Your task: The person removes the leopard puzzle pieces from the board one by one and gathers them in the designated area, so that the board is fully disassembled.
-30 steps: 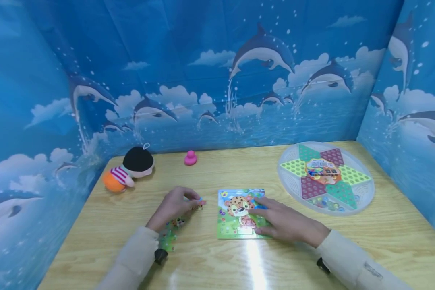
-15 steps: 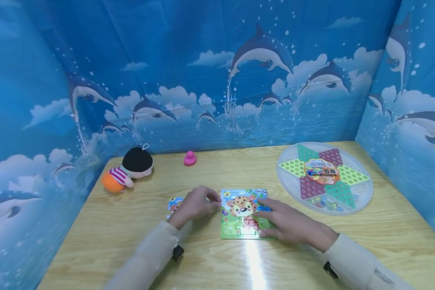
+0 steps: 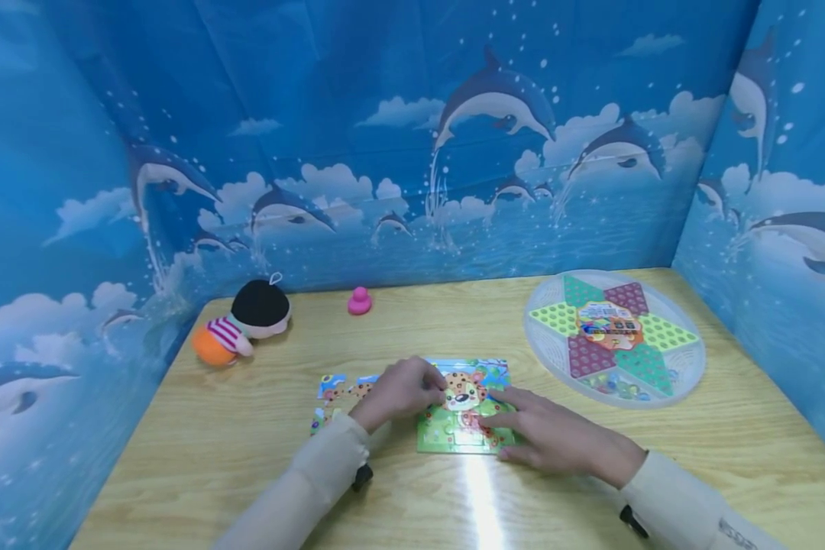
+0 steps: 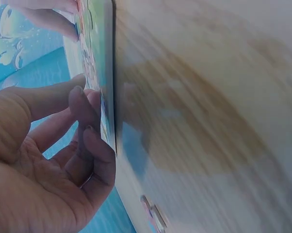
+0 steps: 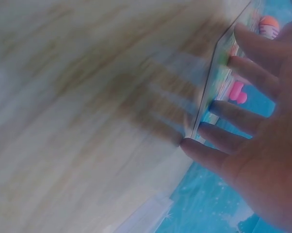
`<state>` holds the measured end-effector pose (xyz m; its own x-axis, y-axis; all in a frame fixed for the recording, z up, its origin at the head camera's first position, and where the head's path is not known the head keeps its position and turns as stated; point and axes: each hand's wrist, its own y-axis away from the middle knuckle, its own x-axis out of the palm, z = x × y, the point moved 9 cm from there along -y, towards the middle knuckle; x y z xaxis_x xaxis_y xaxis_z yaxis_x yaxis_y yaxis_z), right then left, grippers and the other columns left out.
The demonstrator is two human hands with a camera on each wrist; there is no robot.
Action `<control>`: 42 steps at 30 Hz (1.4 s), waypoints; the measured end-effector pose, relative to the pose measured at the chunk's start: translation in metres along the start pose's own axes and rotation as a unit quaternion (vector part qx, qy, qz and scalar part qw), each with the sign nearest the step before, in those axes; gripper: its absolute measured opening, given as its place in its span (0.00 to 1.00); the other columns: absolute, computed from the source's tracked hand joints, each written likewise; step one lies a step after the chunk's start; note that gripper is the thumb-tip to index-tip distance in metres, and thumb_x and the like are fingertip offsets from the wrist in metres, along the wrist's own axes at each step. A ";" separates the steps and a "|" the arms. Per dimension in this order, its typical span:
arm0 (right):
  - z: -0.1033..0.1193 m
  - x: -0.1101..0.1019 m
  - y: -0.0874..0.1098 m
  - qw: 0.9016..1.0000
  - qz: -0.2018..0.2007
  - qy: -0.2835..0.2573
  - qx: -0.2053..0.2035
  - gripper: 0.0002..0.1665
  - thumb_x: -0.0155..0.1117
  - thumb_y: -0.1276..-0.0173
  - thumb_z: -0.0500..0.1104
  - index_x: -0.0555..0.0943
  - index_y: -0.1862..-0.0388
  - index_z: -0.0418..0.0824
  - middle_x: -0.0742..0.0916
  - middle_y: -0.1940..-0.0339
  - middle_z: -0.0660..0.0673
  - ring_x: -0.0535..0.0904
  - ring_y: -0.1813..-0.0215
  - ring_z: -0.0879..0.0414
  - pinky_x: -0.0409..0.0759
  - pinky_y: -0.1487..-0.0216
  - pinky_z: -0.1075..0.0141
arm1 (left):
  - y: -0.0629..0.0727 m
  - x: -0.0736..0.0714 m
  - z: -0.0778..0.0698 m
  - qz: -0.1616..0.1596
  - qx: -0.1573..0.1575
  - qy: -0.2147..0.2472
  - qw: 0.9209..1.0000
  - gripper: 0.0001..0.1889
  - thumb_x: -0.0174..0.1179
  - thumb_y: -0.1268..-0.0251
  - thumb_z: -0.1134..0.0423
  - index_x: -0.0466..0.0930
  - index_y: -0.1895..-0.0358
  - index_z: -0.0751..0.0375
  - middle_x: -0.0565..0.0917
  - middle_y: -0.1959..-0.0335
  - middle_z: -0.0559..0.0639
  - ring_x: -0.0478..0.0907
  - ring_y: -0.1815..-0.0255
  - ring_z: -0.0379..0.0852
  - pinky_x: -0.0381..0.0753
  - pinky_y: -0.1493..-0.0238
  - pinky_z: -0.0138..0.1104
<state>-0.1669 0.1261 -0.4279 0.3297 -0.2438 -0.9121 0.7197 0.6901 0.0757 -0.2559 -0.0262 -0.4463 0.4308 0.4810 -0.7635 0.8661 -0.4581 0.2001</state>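
Leopard puzzle (image 3: 462,405) lies midway between the counter's (image 3: 412,496) side edges. Left hand (image 3: 400,391): fingers drawn together at puzzle's left part; whether pinching a piece, cannot tell. Right hand (image 3: 557,431): fingers apart along its right edge, presumably steadying. Further pieces (image 3: 330,388) beside left hand, probably for easy reach. Game board (image 3: 615,336), near back right corner, likely parked aside.

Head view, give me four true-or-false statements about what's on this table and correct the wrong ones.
1. The right hand touches the square, glossy green-and-blue puzzle. True.
2. The small pink toy is right of the round, translucent, star-patterned game board. False: the toy is left of it.
3. Small glossy marbles lie on the board's near side. True.
4. The soft, striped-shirt doll sits upright. False: it lies down.
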 end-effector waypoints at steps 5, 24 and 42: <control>0.000 0.000 0.001 1.000 -0.001 -0.001 -0.002 0.29 0.70 0.32 0.49 0.79 0.33 0.46 0.69 0.25 0.31 0.63 0.26 0.30 0.64 0.30 0.36 | -0.002 0.004 -0.005 0.007 -0.004 0.000 1.000 0.06 0.72 0.39 0.62 0.89 0.59 0.53 0.88 0.63 0.43 0.79 0.67 0.38 0.81 0.58 0.37; -0.004 0.004 0.000 1.000 0.000 0.003 -0.006 0.29 0.70 0.32 0.49 0.79 0.33 0.47 0.69 0.24 0.32 0.63 0.26 0.30 0.64 0.30 0.37 | -0.004 0.008 -0.007 0.008 -0.014 0.024 1.000 0.06 0.70 0.38 0.65 0.88 0.58 0.56 0.84 0.71 0.42 0.79 0.78 0.41 0.80 0.75 0.34; -0.004 0.005 0.000 1.000 -0.005 0.000 -0.006 0.29 0.71 0.33 0.48 0.79 0.33 0.45 0.69 0.25 0.32 0.63 0.26 0.30 0.64 0.30 0.37 | -0.007 0.007 -0.004 -0.001 -0.028 0.038 0.999 0.02 0.70 0.36 0.65 0.88 0.62 0.54 0.83 0.72 0.41 0.80 0.74 0.41 0.80 0.71 0.34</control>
<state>-0.1683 0.1278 -0.4338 0.3216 -0.2510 -0.9130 0.7157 0.6957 0.0609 -0.2578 -0.0162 -0.4509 0.4453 0.5381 -0.7157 0.8789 -0.4152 0.2347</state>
